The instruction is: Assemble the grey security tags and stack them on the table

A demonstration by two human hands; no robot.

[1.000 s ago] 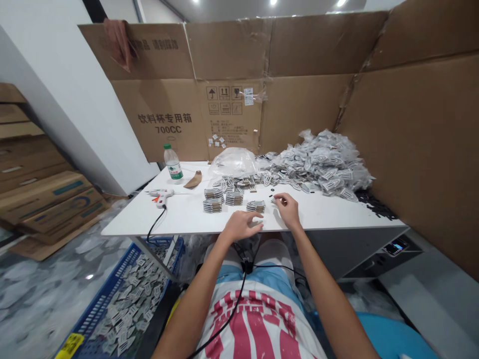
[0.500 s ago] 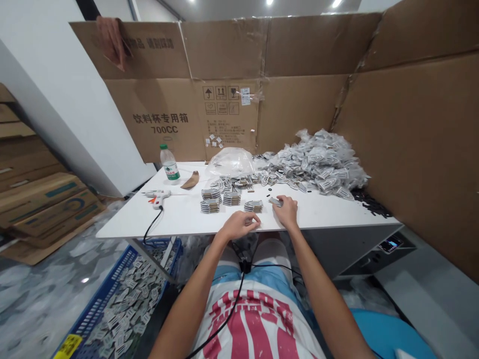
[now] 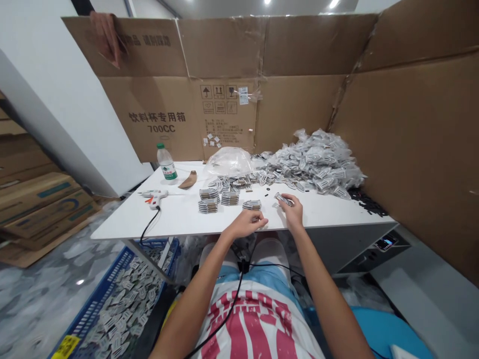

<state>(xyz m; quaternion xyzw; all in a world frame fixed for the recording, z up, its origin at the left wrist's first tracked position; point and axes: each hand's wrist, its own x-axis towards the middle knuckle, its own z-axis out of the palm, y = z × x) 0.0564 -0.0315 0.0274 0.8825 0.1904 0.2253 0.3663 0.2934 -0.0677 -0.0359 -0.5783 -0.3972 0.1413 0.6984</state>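
Note:
My right hand (image 3: 294, 211) is raised a little over the white table and pinches a small flat grey-and-white slotted piece (image 3: 283, 199) between thumb and fingers. To its left, my left hand (image 3: 247, 224) is near the front edge, fingers curled in; whatever may be in them is hidden. Just beyond it is a short stack of the same pieces (image 3: 252, 204), partly covered by that hand. Several more neat stacks (image 3: 208, 205) stand to the left. Small black parts (image 3: 268, 189) lie behind my right hand.
Bagged pieces (image 3: 318, 162) are heaped at the back right, beside loose black parts (image 3: 370, 203). A corded glue gun (image 3: 155, 199), a bottle (image 3: 166, 164) and a brown curved scrap (image 3: 188, 180) are at left. Cardboard walls (image 3: 299, 99) enclose the table. A blue crate (image 3: 98, 291) stands below.
My right hand has lifted the slotted piece off the tabletop and tilted it. My left hand has shifted slightly right, with its fingers more curled. The view has moved slightly.

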